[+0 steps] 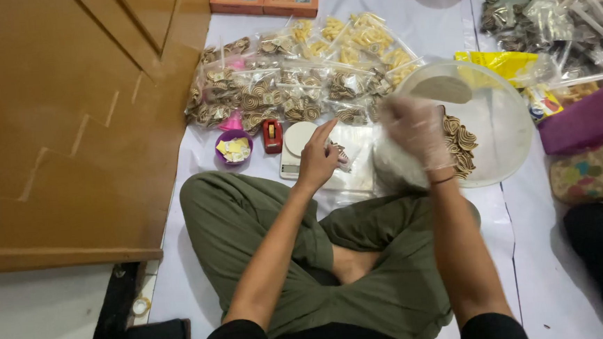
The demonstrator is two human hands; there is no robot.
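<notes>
Left hand (317, 158) grips a part-filled clear bag (348, 161); the gloved right hand (414, 129), blurred, grasp unclear, hovers by the bowl (501, 119) of spiral snacks (462, 144). Beyond both hands lie many filled bags (290, 93), while snacks remain in the bowl

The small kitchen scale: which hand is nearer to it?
Left. The left hand is at the scale; the gloved right hand is off to its right, by the bowl.
</notes>
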